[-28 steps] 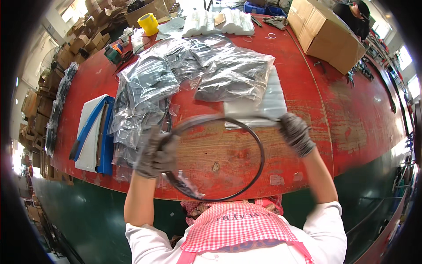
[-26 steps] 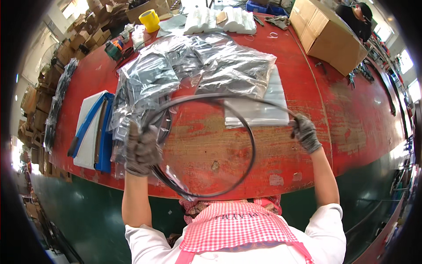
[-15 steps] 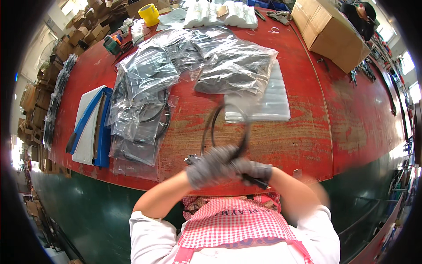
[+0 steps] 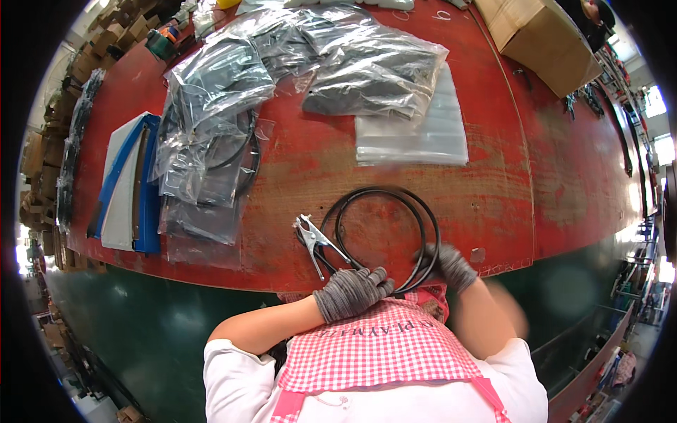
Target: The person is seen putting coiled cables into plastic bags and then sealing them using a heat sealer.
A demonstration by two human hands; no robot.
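A black cable [image 4: 381,190] lies coiled in loops at the near edge of the red table. At its left side sits a silver metal clamp [image 4: 310,236], jaws and handles apart, beside my left hand [image 4: 352,292]. Grey-gloved, that hand is closed over the lower left of the coil, its fingers pressed together on the cable. My right hand [image 4: 448,266], also in a grey glove, is closed round the right side of the loops; its fingers are partly hidden and slightly blurred. Just beyond the coil rests a stack of clear flat plastic bags [image 4: 412,148].
Filled clear bags with dark contents [image 4: 374,81] spread across the table's far middle, and more bagged cables [image 4: 211,134] lie to the left. A blue-armed device with a white plate [image 4: 121,194] stands at the left edge. A cardboard box [image 4: 539,46] is at the back right.
My hands, crossed together before, have moved apart, the right one to the right. The blurred, raised cable now rests as clear loops on the table, with the clamp in plain sight.
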